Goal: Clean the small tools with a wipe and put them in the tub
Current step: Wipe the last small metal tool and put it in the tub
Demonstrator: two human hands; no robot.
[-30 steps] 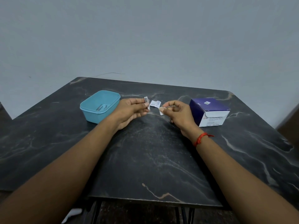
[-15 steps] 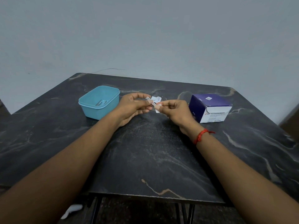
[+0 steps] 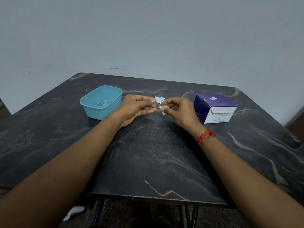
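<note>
My left hand (image 3: 137, 106) pinches a small metal tool (image 3: 158, 106) by one end, above the middle of the dark table. My right hand (image 3: 178, 111) pinches a white wipe (image 3: 163, 112) against the tool's other end. The two hands meet fingertip to fingertip. A light blue tub (image 3: 102, 102) stands just left of my left hand, with small metal tools (image 3: 103, 102) lying inside it.
A torn white wipe wrapper (image 3: 159, 99) lies on the table behind my fingers. A purple and white box of alcohol swabs (image 3: 214, 108) stands to the right of my right hand. The dark marble table (image 3: 148, 153) ends near me.
My hands have come together. The tool, held upright and apart from the wipe a second ago, now lies between both hands' fingertips with the wipe on it.
</note>
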